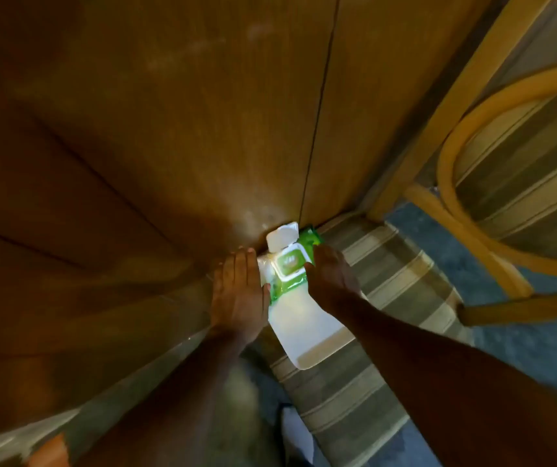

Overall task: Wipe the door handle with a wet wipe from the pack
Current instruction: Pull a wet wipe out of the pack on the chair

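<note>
A green wet wipe pack (290, 264) with its white flip lid (282, 239) standing open is held between both hands, low in front of a brown wooden door (169, 129). My left hand (240, 294) presses flat against the pack's left side, fingers straight and together. Over the pack's right side, my right hand (331, 281) is closed. A white sheet (304, 332), apparently a wipe, spreads out below the pack between my forearms; which hand holds it I cannot tell. No door handle is in view.
A striped cushion (388, 274) lies under the hands, running toward the door's foot. A yellow cane chair (466, 139) with a striped seat stands at the right on a blue floor (520, 338). A seam (317, 106) runs down the door.
</note>
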Demonstrator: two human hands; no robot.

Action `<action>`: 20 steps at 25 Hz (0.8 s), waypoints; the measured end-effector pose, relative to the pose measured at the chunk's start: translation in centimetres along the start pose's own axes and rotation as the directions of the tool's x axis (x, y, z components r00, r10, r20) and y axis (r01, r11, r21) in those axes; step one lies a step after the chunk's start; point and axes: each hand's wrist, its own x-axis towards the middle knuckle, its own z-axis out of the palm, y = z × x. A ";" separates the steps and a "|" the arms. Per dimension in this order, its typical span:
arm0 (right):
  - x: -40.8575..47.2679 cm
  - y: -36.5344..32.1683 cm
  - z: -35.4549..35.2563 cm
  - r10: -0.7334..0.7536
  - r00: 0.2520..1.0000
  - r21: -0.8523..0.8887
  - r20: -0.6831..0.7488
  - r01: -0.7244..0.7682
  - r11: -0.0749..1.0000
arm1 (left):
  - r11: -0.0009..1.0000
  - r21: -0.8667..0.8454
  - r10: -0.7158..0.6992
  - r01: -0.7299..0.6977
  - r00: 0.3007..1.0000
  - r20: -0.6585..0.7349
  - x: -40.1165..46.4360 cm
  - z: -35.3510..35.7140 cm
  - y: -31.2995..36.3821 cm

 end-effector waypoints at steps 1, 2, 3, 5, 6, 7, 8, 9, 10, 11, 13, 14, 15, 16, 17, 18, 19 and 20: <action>0.8 -0.1 1.3 -0.019 1.000 -0.009 0.013 0.019 1.000 | 1.000 -0.002 -0.003 0.003 1.000 0.002 0.8 0.9 -0.1; 1.8 -0.2 2.4 -0.007 1.000 0.008 0.007 0.007 1.000 | 1.000 -0.001 -0.002 0.002 1.000 0.014 1.5 1.3 -0.4; 2.7 -0.5 3.4 0.028 1.000 0.010 0.011 -0.028 1.000 | 1.000 -0.008 0.008 -0.008 1.000 0.001 2.0 1.9 -0.9; 3.9 -1.6 4.7 0.148 0.988 0.035 0.053 -0.150 0.988 | 0.999 -0.004 0.042 -0.042 0.998 -0.038 2.8 2.2 -1.6; 4.4 -1.9 5.7 0.199 0.979 0.045 0.052 -0.202 0.978 | 0.997 0.023 0.073 -0.072 0.995 -0.069 2.8 2.5 -1.7; 4.9 -2.1 6.5 0.249 0.968 0.055 0.033 -0.251 0.967 | 0.994 0.059 0.102 -0.094 0.985 -0.137 2.9 2.6 -1.9; 5.2 -2.3 6.9 0.297 0.954 0.071 0.031 -0.299 0.952 | 0.988 0.097 0.136 -0.119 0.973 -0.189 2.9 2.6 -2.0; 5.6 -2.5 7.4 0.326 0.945 0.076 0.019 -0.327 0.942 | 0.986 0.094 0.151 -0.135 0.971 -0.186 3.0 2.5 -2.2; 5.9 -2.5 7.7 0.351 0.936 0.083 0.018 -0.351 0.933 | 0.987 0.043 0.157 -0.152 0.977 -0.145 2.9 2.3 -2.6; 6.1 -2.6 7.5 0.362 0.932 0.102 0.023 -0.362 0.927 | 0.989 -0.026 0.146 -0.148 0.986 -0.082 2.6 1.8 -3.0; 5.9 -2.3 6.2 0.361 0.932 0.198 0.031 -0.359 0.912 | 0.987 -0.130 0.098 -0.095 0.995 0.016 2.1 0.3 -4.0; 5.3 -2.2 5.0 0.357 0.934 0.277 0.011 -0.346 0.896 | 0.986 -0.156 0.067 -0.062 0.997 0.031 1.8 -0.6 -4.5; 4.4 -2.2 3.4 0.364 0.930 0.374 -0.038 -0.325 0.869 | 0.984 -0.176 0.039 -0.032 0.999 0.034 1.4 -1.6 -4.9; 3.3 -2.3 1.1 0.385 0.919 0.490 -0.090 -0.296 0.820 | 0.978 -0.208 0.020 -0.011 0.999 0.039 1.0 -3.1 -5.3; 2.2 -2.9 -1.6 0.410 0.902 0.617 -0.139 -0.245 0.748 | 0.971 -0.239 0.018 -0.007 0.999 0.042 0.6 -5.2 -5.5; 1.3 -3.7 -4.8 0.430 0.889 0.738 -0.157 -0.184 0.649 | 0.961 -0.274 0.026 -0.018 0.999 0.026 0.3 -7.5 -5.7; 0.8 -4.8 -8.0 0.430 0.890 0.835 -0.148 -0.120 0.536 | 0.946 -0.321 0.033 -0.036 0.999 -0.016 0.1 -9.9 -5.7; 0.2 -6.3 -11.7 0.398 0.908 0.902 -0.132 -0.057 0.429 | 0.928 -0.370 0.028 -0.051 0.997 -0.066 -0.2 -13.0 -5.7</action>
